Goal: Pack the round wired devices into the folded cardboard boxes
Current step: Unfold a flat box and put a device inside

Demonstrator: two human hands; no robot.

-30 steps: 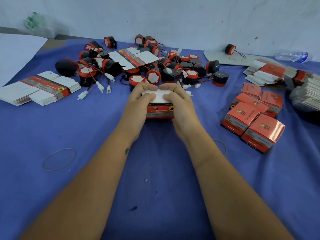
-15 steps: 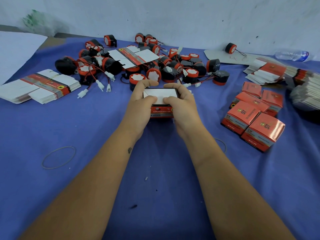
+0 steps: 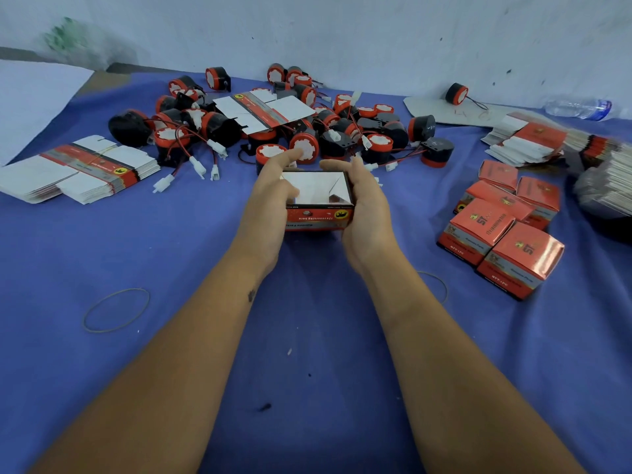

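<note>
Two bare hands cradle a folded cardboard box (image 3: pixel 318 213) just above a blue cloth-covered table (image 3: pixel 307 336), its open top facing up and showing a white interior. The left hand (image 3: pixel 270 203) grips the box's left side, fingers curled along the far edge and the thumb over the rim; the right hand (image 3: pixel 366 206) clasps the right side, fingers wrapped round the far corner. Beyond the box, a heap of round wired devices (image 3: pixel 301 131), red and black with white connectors on thin leads, lies spread across the far part of the table, with a flat unfolded carton (image 3: pixel 263 109) resting on top of the pile. A banded stack of flat cartons (image 3: pixel 78 169) sits at the left, and more flat stacks (image 3: pixel 526 138) lie at the far right. A cluster of closed red boxes (image 3: pixel 502 227) stands to the right of the hands. A single device (image 3: pixel 456 94) lies apart near the wall, close to a plastic bottle (image 3: pixel 578 107). A rubber band (image 3: pixel 116 309) lies loose on the cloth at the near left.
</note>
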